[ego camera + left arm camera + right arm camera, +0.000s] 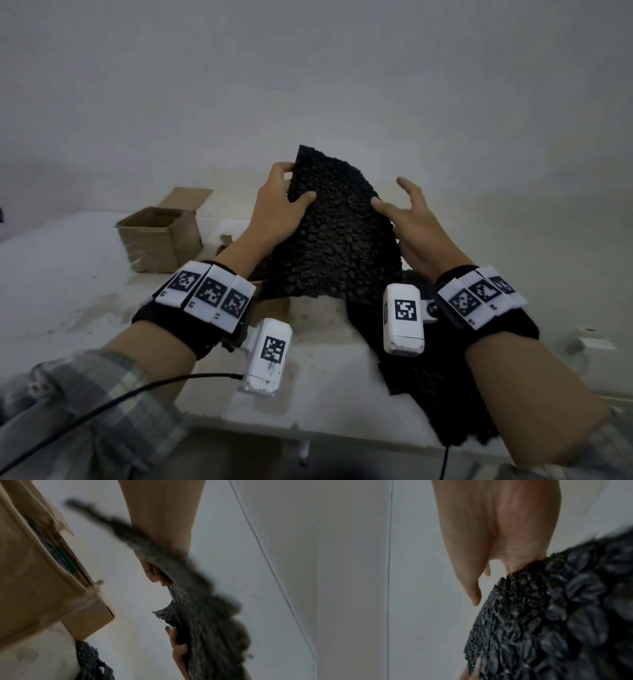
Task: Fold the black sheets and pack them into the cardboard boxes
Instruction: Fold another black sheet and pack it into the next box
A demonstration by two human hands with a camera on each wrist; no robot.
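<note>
You are working at the table (pixel 68 274), where a dark pile of black sheets (pixel 428 377) is lying under your right forearm, nearest your right side. The cardboard box (pixel 161 240) is sitting open at the far left, well apart from the pile and nearer your left hand. Between your hands you are holding one black sheet (pixel 335 233) up off the table, its long axis running away from you, far corner highest. Your left hand (pixel 274 212) is gripping its left edge, thumb on the near face and fingers curled behind. Your right hand (pixel 411 219) is meeting the right edge with straight, spread fingers, not closing on it. Folding probably means bringing that right edge leftward.
</note>
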